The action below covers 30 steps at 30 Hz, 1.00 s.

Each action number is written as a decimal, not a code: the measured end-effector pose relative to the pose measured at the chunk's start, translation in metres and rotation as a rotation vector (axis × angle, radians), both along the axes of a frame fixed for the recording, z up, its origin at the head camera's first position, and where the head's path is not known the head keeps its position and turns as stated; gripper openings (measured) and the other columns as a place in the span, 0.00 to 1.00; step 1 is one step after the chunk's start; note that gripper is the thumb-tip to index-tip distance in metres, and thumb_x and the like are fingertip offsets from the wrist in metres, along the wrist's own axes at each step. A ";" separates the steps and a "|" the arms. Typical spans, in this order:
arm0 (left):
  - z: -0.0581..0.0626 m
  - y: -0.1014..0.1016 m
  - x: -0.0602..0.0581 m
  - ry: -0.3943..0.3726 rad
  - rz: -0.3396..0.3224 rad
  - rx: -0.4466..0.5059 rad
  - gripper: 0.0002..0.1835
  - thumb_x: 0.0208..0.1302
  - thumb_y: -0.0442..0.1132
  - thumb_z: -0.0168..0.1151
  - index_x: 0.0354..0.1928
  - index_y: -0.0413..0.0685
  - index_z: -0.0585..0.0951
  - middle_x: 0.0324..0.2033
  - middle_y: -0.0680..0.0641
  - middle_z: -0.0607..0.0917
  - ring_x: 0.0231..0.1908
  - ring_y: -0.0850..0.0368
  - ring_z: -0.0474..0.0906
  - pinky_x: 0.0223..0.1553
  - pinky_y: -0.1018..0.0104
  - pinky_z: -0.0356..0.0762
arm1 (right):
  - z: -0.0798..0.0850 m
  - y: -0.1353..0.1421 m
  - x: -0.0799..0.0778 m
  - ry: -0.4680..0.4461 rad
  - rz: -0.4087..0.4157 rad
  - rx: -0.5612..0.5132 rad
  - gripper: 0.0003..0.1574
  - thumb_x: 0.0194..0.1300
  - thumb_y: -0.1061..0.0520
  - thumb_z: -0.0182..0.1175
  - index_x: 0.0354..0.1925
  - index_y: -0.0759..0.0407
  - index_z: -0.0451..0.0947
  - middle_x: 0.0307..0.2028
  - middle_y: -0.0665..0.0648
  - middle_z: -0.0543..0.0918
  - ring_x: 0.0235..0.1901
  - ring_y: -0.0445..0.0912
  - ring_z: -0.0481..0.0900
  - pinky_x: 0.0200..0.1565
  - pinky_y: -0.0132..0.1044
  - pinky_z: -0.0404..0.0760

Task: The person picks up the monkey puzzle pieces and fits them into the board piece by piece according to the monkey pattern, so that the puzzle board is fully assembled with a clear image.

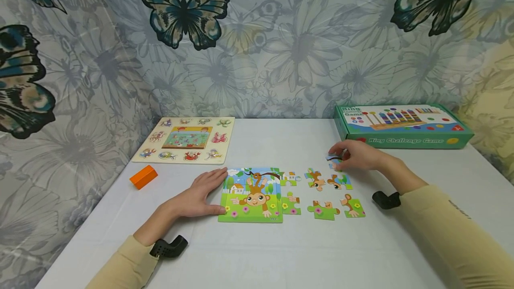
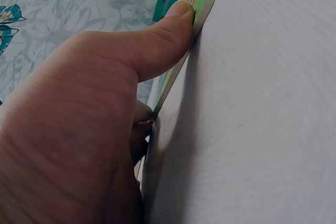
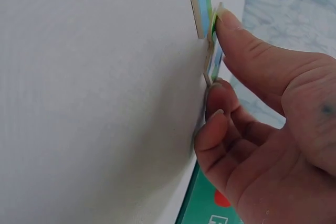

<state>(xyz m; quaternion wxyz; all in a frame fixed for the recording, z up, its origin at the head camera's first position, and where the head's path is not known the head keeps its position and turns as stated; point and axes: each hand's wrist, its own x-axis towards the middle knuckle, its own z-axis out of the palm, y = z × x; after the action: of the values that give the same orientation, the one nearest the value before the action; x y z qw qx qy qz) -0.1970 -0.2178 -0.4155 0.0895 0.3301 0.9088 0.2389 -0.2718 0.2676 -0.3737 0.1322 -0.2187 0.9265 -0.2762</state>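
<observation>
Touching the monkey puzzle [image 1: 250, 193], pinching a loose piece [image 1: 332, 158]

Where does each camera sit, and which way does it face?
Head: worn on the head, facing forward and down at the monkey puzzle; left hand, right hand, sleeves show.
Left wrist: on that wrist, facing the puzzle's edge; left hand shows.
Right wrist: on that wrist, facing the pinched piece; right hand shows.
Head and right wrist share the green box.

left hand [image 2: 79, 114] super close up, thumb [image 2: 163, 43] on a thin colorful board [image 2: 206, 3], white tabletop [image 2: 268, 103] alongside, butterfly backdrop [image 2: 123, 9], bit of green box [image 2: 163, 3]
</observation>
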 end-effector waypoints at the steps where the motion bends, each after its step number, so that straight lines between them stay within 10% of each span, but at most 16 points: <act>1: 0.000 0.000 0.000 0.000 0.001 0.000 0.55 0.60 0.60 0.70 0.78 0.36 0.56 0.78 0.40 0.54 0.76 0.39 0.45 0.72 0.38 0.39 | 0.000 0.000 0.000 -0.003 0.001 0.002 0.26 0.63 0.57 0.71 0.56 0.67 0.79 0.45 0.58 0.80 0.43 0.52 0.75 0.47 0.46 0.78; 30: -0.001 0.000 0.000 -0.007 0.009 -0.003 0.55 0.59 0.61 0.70 0.78 0.38 0.56 0.78 0.42 0.53 0.77 0.41 0.44 0.73 0.39 0.38 | 0.014 0.010 -0.001 0.075 0.033 -0.048 0.12 0.70 0.65 0.62 0.50 0.60 0.82 0.39 0.52 0.79 0.37 0.48 0.74 0.39 0.39 0.76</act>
<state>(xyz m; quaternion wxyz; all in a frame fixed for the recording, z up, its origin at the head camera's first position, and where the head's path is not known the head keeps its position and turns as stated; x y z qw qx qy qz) -0.1966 -0.2182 -0.4169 0.0922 0.3249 0.9104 0.2391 -0.2723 0.2777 -0.3599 0.0970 -0.2474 0.9201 -0.2877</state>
